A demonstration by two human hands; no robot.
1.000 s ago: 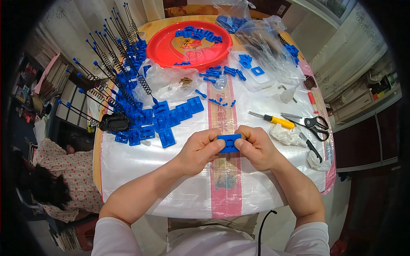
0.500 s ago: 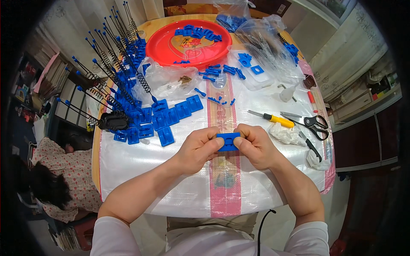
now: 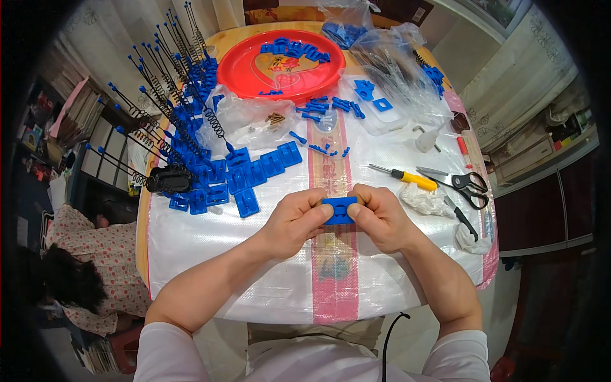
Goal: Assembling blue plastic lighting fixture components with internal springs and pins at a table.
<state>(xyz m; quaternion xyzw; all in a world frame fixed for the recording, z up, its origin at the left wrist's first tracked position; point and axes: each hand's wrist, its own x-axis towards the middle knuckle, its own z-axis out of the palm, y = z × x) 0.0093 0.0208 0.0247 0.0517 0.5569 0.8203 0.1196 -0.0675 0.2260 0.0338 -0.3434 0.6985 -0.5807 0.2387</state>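
Note:
A small rectangular blue plastic piece [image 3: 340, 212] with a raised middle is held level above the striped sheet. Its left end is pinched by my left hand [image 3: 296, 219], thumb on top and fingers curled beneath. At the other end my right hand [image 3: 380, 218] grips it the same way. Both fists cover the ends, and the underside is hidden. Ahead and to the left lie several similar blue plastic bases [image 3: 247, 202]. Black coil springs with blue tips [image 3: 217, 124] rise from others in that group.
A red tray [image 3: 230, 79] with blue parts stands at the back. To the right lie a yellow-handled screwdriver [image 3: 417, 181], black scissors [image 3: 472, 186], a black-handled knife [image 3: 468, 223] and crumpled tissue [image 3: 428, 200]. Small blue pegs [image 3: 316, 105] lie mid-table. A person in a patterned top [image 3: 105, 267] is at left.
Almost nothing differs. Both hands keep the same hold on the blue plastic piece, and the whole view has shifted very slightly.

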